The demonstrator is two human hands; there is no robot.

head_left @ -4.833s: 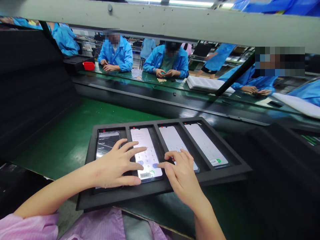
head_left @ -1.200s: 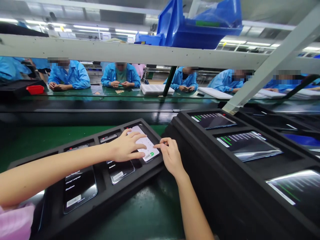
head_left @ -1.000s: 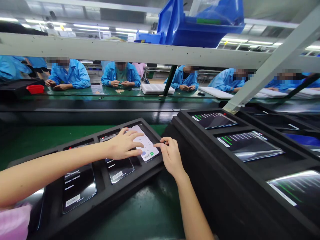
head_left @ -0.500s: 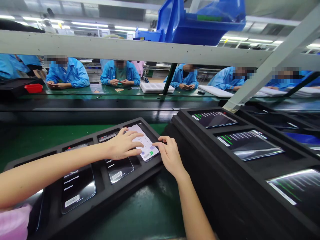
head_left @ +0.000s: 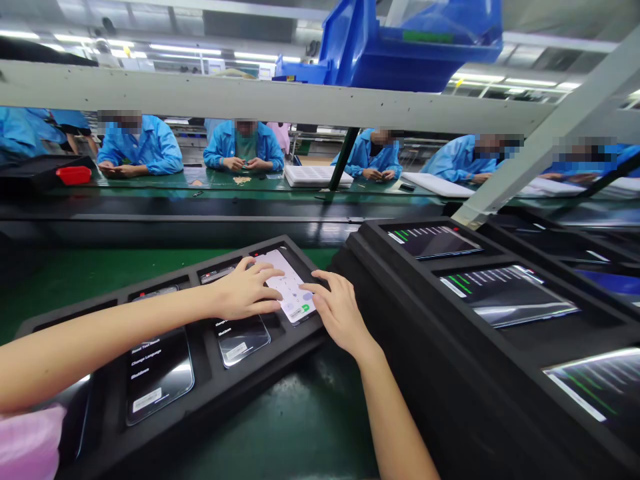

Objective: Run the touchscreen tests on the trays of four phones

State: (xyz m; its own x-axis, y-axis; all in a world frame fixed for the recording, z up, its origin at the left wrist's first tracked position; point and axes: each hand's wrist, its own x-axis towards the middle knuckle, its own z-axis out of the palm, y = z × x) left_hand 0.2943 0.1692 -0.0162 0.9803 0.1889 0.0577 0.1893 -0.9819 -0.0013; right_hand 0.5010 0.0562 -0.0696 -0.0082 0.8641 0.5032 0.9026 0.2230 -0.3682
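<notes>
Smartphone (head_left: pixel 291 279), screen lit white, lies recessed in the right end of a black foam tray (head_left: pixel 289 341), presumably to prevent sliding; my left hand (head_left: pixel 246 290) and right hand (head_left: pixel 338 310), unclenched over it, grasp nothing.

Overhead tube lights (head_left: pixel 185 50) give cool brightness. One phone screen (head_left: pixel 291 279) glows white; black trays (head_left: pixel 415 347) sink into shadow; faint glare spots the green bench (head_left: pixel 295 387). Wide-angle distortion stretches the edges; distant detail looks soft.
</notes>
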